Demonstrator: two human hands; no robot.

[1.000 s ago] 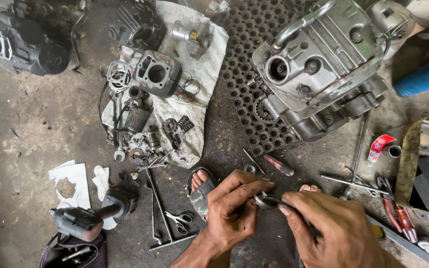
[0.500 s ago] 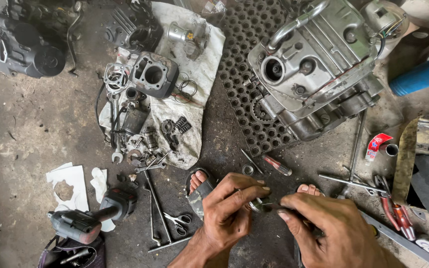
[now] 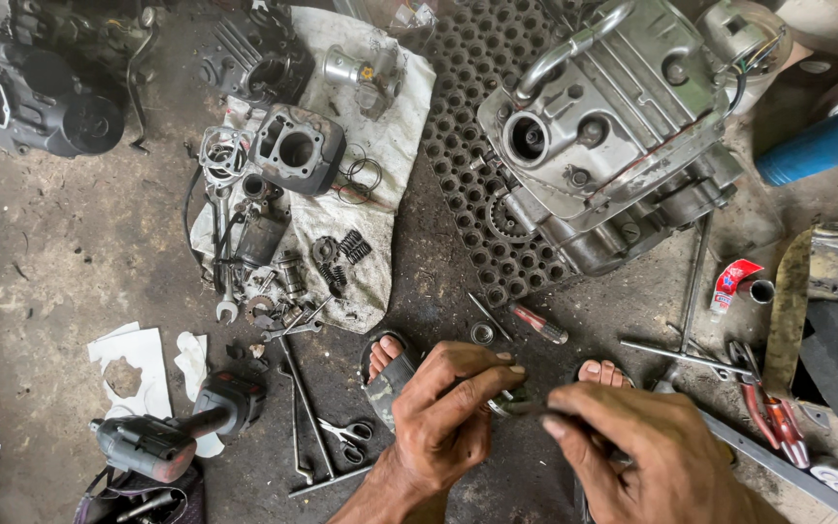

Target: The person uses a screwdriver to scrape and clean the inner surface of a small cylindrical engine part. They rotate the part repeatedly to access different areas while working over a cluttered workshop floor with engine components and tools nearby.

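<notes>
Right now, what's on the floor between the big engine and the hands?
In the head view, a red-handled screwdriver and a small metal ring lie between the engine and the hands.

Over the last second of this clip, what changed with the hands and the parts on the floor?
The left hand keeps pinching a small round metal part; the right hand still works at it with a thin tool, both barely shifted. The engine block, impact driver, scissors and cloth of parts lie as before.

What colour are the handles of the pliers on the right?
Red, on the pliers, seen clearly in the head view.
</notes>
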